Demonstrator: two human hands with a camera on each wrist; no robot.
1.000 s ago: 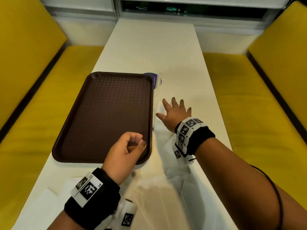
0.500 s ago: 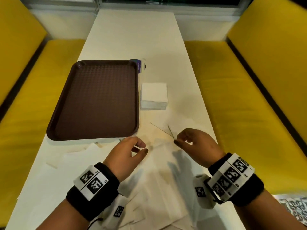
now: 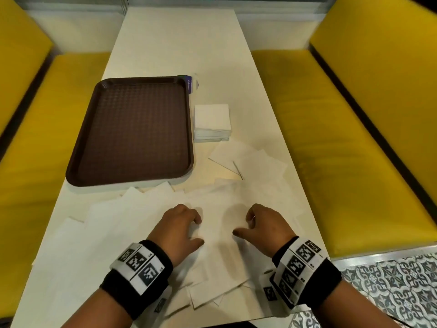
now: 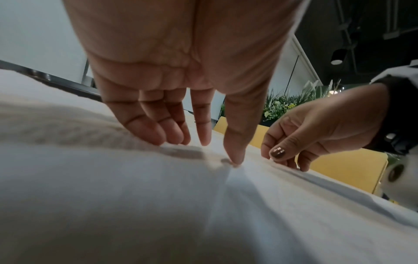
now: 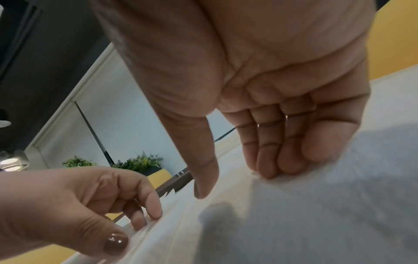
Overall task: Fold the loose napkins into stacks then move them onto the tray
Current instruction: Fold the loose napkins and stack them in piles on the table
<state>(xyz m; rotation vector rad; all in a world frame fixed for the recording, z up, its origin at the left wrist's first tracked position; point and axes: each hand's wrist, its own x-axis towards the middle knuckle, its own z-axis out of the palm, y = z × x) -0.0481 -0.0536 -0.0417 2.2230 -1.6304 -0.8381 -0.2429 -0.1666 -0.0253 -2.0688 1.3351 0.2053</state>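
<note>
Loose white napkins [image 3: 132, 216] lie spread over the near half of the white table [image 3: 179, 43]. One flat napkin [image 3: 217, 209] lies between my hands. My left hand [image 3: 199, 230] rests on its left part, fingertips [image 4: 178, 139] and thumb down on the paper and apart. My right hand [image 3: 241, 226] touches its right part the same way, thumb [image 5: 201, 189] spread away from the fingers [image 5: 269, 171]. Neither hand holds anything. A neat folded stack [image 3: 212, 121] stands to the right of the brown tray [image 3: 82, 138], which holds nothing.
Yellow benches [image 3: 350, 143] run along both sides of the table. A small purple and white packet [image 3: 192, 83] lies at the tray's far right corner. More loose napkins [image 3: 250, 159] overlap just beyond my hands. Patterned floor tiles [image 3: 390, 287] show at the lower right.
My right hand left the folded stack and came back toward me. Both hands, earlier raised with fingers pinched, have dropped onto the napkin nearest me.
</note>
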